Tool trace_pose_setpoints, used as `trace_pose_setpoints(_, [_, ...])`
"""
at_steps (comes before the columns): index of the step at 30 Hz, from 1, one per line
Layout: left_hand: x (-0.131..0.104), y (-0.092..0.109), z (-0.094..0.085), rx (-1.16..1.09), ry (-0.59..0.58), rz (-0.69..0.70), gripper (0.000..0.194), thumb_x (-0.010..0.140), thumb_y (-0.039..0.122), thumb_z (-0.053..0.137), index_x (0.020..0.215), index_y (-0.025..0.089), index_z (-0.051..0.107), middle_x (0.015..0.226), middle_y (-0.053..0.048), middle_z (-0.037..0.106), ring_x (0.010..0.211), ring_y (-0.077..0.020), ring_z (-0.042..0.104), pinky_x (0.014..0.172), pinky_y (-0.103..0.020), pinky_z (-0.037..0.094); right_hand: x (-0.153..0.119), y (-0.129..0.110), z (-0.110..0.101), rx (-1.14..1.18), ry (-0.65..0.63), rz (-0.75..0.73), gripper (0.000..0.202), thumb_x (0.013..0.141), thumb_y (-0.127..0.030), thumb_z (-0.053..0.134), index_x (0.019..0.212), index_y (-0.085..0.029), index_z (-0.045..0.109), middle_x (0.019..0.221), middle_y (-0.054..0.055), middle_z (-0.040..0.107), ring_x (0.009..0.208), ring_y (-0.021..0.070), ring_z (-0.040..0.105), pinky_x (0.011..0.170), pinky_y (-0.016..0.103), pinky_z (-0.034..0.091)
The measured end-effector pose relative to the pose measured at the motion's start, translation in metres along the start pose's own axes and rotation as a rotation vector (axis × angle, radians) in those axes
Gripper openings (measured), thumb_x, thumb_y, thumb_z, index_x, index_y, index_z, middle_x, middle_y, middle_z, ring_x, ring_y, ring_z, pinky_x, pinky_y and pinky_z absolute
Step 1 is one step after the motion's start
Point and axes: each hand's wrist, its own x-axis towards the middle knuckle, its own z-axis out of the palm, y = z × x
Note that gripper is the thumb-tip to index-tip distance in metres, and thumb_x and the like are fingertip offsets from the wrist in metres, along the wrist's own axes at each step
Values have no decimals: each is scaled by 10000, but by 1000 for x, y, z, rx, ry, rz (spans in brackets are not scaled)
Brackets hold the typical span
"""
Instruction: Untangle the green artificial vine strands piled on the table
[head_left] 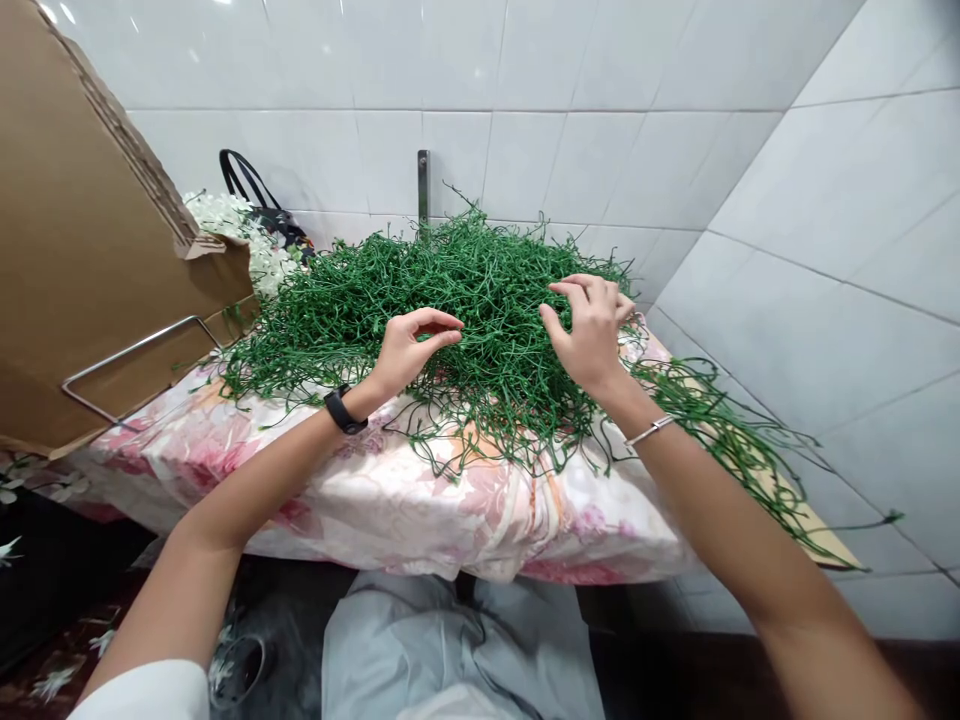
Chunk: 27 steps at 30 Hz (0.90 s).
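At 1 stem pile (pixel 465 270): right hand (pixel 595 335), grip spread; left hand (pixel 405 350) (fingertips nearly meeting), grip unclear.

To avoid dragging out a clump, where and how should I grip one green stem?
Probably by a loose end at the near edge of the green pile, from the front: strands there splay over the floral cloth, while the middle is tangled.

Green stems (pixel 465 290) hide the foot of the bar (pixel 424 185); the cardboard box (pixel 97 230) is cropped.
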Motion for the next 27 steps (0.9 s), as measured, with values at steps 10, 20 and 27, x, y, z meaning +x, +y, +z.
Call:
trace_pose_setpoints(10, [-8,7,8,-25,-125,69,181,725,300,635,816,144,651,801,-44,657,737,-114,600,683,-244,486,-21,-42,-1,299,-218,-381,151,834,-329,501,927,-242,582,907,-8,639,886,139,538,825,343,268])
trace_pose_setpoints(20, [-13,11,10,359,-63,266,162,733,306,627,784,164,566,790,-13,603,791,-132,502,731,-282,407,-24,-46,-1,223,10,-429,101,776,-189,564,705,-201,494,864,-5,634,854,140,548,798,344,316])
trace_pose_setpoints(27, [-11,5,10,329,-117,328,76,753,226,610,799,170,585,814,-16,611,835,-137,505,768,-292,423,-26,-48,1,168,19,-597,144,758,-102,522,694,-200,437,966,11,647,924,153,547,798,326,364])
